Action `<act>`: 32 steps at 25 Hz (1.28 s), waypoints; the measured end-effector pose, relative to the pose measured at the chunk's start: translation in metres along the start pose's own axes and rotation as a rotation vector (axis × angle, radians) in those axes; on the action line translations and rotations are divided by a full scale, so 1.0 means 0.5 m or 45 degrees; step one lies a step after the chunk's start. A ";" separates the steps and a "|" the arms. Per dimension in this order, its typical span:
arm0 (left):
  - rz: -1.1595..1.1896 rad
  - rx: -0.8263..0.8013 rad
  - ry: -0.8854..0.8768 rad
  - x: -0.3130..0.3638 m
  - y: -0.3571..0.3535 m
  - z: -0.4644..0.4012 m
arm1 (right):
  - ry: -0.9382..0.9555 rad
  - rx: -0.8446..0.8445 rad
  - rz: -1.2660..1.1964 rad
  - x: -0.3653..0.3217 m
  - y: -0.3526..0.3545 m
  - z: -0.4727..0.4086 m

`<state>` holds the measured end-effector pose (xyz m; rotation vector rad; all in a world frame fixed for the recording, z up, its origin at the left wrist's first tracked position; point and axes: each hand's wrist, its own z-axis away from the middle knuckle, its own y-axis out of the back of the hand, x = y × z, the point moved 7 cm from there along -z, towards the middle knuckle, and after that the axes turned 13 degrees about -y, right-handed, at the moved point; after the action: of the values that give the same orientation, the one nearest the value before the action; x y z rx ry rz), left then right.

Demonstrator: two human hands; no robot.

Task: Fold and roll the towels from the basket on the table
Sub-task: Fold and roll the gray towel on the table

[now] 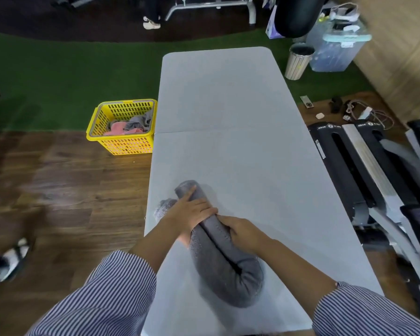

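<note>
a person in a striped shirt worked a grey towel [224,260] into a roll on the near end of a pale grey tabletop [228,105], both hands set on it side by side. the left hand [192,212] lay with fingers extended over the far half of the roll, pressing it flat to the surface, apparently to keep the layers from springing loose. the right hand [243,232] had its grip curled round the middle of the roll, seemingly to tighten it. the roll's long axis ran diagonally, its far end pointing up-left toward the tabletop's left edge and its thicker near end toward the person's right. a yellow basket [121,141] holding pink and grey towels stood on the floor just beside the tabletop's left edge.
</note>
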<state>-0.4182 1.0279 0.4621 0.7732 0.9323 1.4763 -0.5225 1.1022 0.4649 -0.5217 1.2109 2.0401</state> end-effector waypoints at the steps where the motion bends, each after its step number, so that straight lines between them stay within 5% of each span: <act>1: 0.042 0.040 0.044 -0.001 0.003 0.002 | -0.052 0.016 0.009 0.005 0.011 0.004; 9: 0.337 0.190 0.542 0.055 0.000 0.030 | -0.283 -0.017 1.047 0.034 0.044 0.043; 14: 0.380 -0.055 0.599 0.090 -0.032 0.060 | -0.300 -0.083 1.304 0.038 0.021 0.035; 20: 0.543 0.033 0.922 0.108 -0.027 0.123 | 0.045 0.163 1.150 -0.025 0.017 0.017; 32: 0.561 0.069 1.448 0.134 -0.165 0.523 | 0.574 0.106 1.264 -0.351 -0.264 -0.012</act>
<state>-0.1582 1.1274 0.5076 0.0903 1.7007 2.3443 -0.3066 1.0759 0.4964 -0.3740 2.1142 2.7316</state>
